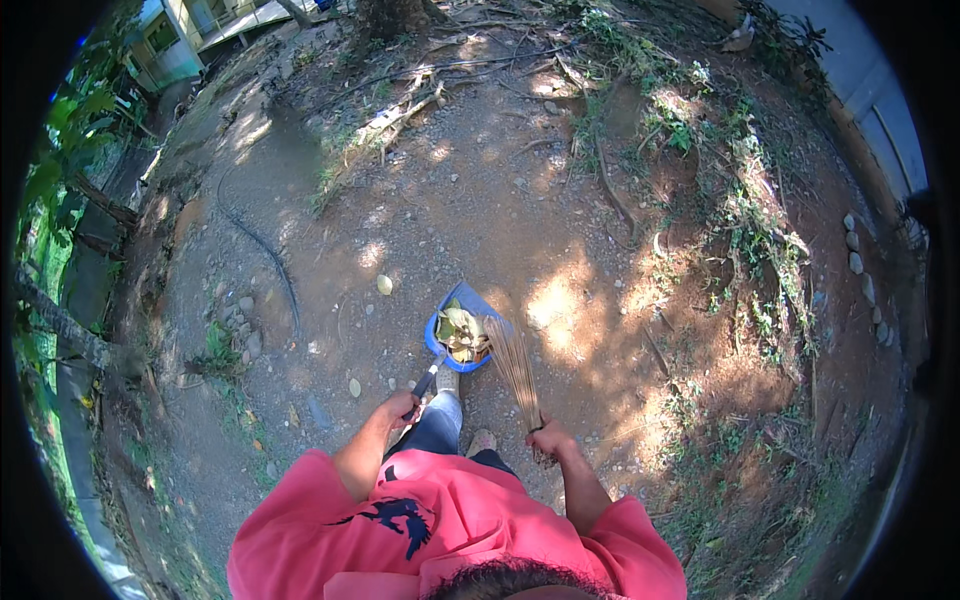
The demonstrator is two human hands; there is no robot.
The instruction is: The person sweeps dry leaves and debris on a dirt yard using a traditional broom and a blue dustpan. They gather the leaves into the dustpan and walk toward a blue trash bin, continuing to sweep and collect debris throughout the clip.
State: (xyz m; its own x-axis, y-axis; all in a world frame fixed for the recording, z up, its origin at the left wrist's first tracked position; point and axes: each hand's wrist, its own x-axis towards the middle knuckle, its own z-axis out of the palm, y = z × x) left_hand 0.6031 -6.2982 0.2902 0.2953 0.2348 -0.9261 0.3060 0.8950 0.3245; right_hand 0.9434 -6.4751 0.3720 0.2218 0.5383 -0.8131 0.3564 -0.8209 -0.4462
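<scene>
My left hand [400, 409] grips the dark handle of a blue dustpan [472, 298], which is in front of my feet. Dry yellowish leaves [462, 332] lie heaped in the pan. In my right hand [551, 437] is a stick broom [517, 371] of thin brown ribs, held near its bound end. The broom's tips reach the right side of the pan and overlap the leaves in this view. Whether the pan touches the ground cannot be told from here.
Single fallen leaves [384, 284] lie left of the pan. A black hose [270, 251] curves over the gravelly dirt. Exposed roots [405, 112] and a tree trunk [390, 19] are ahead. Weeds [757, 247] and a row of stones [855, 262] run along the right, near a wall [855, 67].
</scene>
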